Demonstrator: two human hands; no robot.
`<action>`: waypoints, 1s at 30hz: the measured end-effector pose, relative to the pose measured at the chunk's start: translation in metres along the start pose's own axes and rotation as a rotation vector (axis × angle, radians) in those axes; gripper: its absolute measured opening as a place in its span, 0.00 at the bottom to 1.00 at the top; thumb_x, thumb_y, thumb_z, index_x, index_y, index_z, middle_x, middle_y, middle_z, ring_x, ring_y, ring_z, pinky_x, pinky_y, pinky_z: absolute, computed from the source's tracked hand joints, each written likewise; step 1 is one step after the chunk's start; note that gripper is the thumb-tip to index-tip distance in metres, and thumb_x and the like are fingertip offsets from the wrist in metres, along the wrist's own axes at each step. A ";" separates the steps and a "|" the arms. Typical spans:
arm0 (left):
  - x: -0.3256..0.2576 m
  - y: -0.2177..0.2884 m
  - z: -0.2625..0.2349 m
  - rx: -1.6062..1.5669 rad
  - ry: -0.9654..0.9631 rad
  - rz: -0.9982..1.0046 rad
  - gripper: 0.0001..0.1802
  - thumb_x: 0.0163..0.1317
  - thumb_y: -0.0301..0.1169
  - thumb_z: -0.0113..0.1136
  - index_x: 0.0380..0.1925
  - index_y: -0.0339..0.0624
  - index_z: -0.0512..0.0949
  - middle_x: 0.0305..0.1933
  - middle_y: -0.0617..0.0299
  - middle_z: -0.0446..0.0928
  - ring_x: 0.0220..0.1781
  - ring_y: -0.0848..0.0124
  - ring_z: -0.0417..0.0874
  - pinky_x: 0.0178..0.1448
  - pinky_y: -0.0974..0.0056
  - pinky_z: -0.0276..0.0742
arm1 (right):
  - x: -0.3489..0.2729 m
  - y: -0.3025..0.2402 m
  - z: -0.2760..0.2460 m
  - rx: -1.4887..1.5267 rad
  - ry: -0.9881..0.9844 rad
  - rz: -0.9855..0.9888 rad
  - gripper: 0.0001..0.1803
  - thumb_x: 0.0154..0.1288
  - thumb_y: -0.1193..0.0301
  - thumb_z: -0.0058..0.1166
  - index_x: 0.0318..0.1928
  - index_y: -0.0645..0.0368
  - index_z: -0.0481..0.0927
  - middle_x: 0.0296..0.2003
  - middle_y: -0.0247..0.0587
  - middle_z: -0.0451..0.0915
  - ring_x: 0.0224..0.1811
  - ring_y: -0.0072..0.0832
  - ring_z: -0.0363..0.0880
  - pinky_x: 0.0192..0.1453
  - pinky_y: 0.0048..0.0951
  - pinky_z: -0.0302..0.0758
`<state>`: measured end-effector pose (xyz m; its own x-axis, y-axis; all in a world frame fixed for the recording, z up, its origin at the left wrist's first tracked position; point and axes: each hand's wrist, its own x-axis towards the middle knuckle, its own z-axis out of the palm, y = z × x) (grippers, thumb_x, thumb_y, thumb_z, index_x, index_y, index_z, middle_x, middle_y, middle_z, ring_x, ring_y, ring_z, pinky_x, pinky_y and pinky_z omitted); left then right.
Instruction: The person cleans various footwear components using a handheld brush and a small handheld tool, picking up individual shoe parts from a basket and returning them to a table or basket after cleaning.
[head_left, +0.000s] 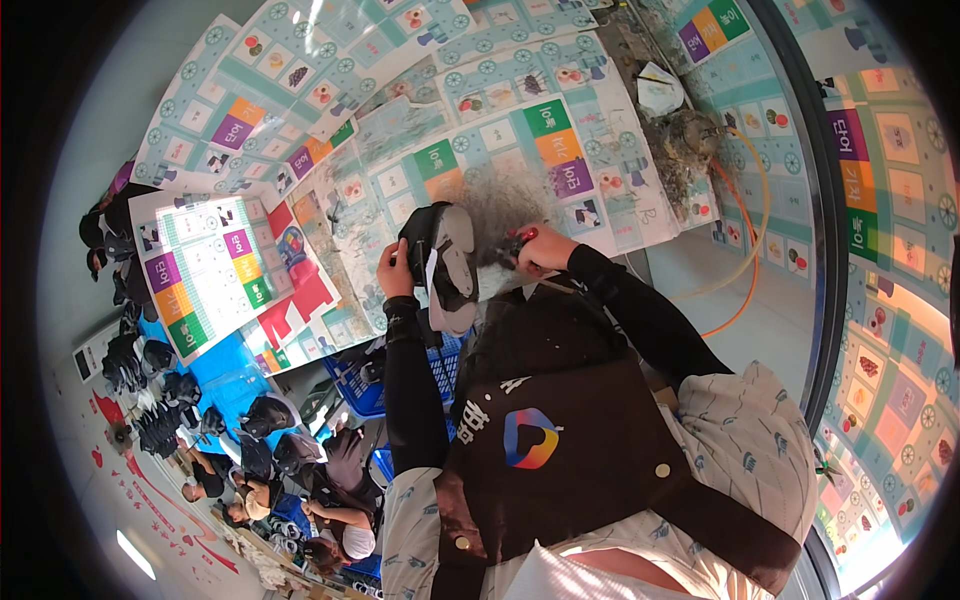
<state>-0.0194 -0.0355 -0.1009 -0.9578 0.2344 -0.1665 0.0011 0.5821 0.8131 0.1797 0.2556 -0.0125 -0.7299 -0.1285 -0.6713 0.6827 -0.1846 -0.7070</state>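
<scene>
Shoe (445,262) is up in front of the wearer's apron, at the near edge of the bench, toe/heel running up-down on my feed; black upper faces L, pale grey & black sole faces R. Can't tell from here if it's touching the bench.

L hand (394,270) has it from the L side: thumb & fingers pressed on the upper, a firm grip AFAICT, some fingers hidden behind. R hand (545,250) is just R of the sole, fingers curled round a small red & dark tool (522,236), dark end pointing L twd the sole, short gap btwn. Can't make out the tool type.

Bench is covered w/ overlapping printed sheets (400,165), w/ dark grey dust (505,200) spread just beyond the tool. Far R corner: a grimy lump (685,138) w/ a crumpled white piece (660,88) nr it. Yellow hose (762,205) & orange hose (750,270) loop down off that side. Metal post (832,250) further R, more printed sheets past it.

Below the bench, L of the apron (560,440), I get a blue crate (350,385). Lower L bkgd: dark shoes (150,390) in a heap, co-workers (340,530) beyond.
</scene>
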 end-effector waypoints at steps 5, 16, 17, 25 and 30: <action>-0.001 0.006 0.004 0.033 -0.003 0.020 0.17 0.69 0.46 0.65 0.40 0.42 0.86 0.24 0.59 0.80 0.25 0.72 0.76 0.33 0.62 0.72 | 0.002 0.011 -0.006 0.012 0.105 0.004 0.06 0.44 0.77 0.59 0.24 0.64 0.75 0.14 0.36 0.71 0.12 0.23 0.66 0.18 0.28 0.58; -0.002 0.010 0.002 -0.010 0.014 0.018 0.18 0.69 0.47 0.65 0.39 0.41 0.86 0.23 0.61 0.79 0.25 0.74 0.74 0.32 0.63 0.71 | -0.004 0.015 0.000 -0.208 -0.095 0.055 0.06 0.49 0.75 0.59 0.29 0.64 0.84 0.23 0.39 0.83 0.21 0.29 0.80 0.23 0.32 0.73; -0.001 0.011 0.000 -0.009 0.019 0.020 0.18 0.69 0.47 0.65 0.39 0.41 0.86 0.23 0.61 0.79 0.25 0.74 0.74 0.32 0.63 0.71 | -0.009 0.015 0.000 -0.211 -0.097 0.051 0.06 0.49 0.75 0.59 0.29 0.64 0.84 0.23 0.39 0.83 0.21 0.29 0.80 0.23 0.32 0.73; -0.021 0.190 -0.019 0.452 -0.223 0.933 0.09 0.64 0.37 0.68 0.39 0.46 0.85 0.27 0.63 0.75 0.34 0.65 0.76 0.49 0.57 0.70 | -0.038 0.021 -0.052 0.230 0.280 -0.140 0.18 0.57 0.75 0.56 0.50 0.63 0.80 0.37 0.35 0.88 0.33 0.21 0.81 0.24 0.25 0.70; -0.025 0.173 -0.007 0.769 -0.531 1.342 0.18 0.59 0.33 0.61 0.50 0.43 0.80 0.39 0.61 0.75 0.48 0.60 0.75 0.61 0.54 0.68 | -0.043 0.009 -0.064 0.188 0.398 -0.140 0.18 0.57 0.75 0.55 0.50 0.60 0.80 0.34 0.33 0.86 0.34 0.20 0.81 0.23 0.25 0.70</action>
<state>0.0026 0.0539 0.0483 0.0489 0.9942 0.0953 0.9934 -0.0583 0.0988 0.2194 0.3223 -0.0041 -0.7201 0.2875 -0.6315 0.5341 -0.3514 -0.7690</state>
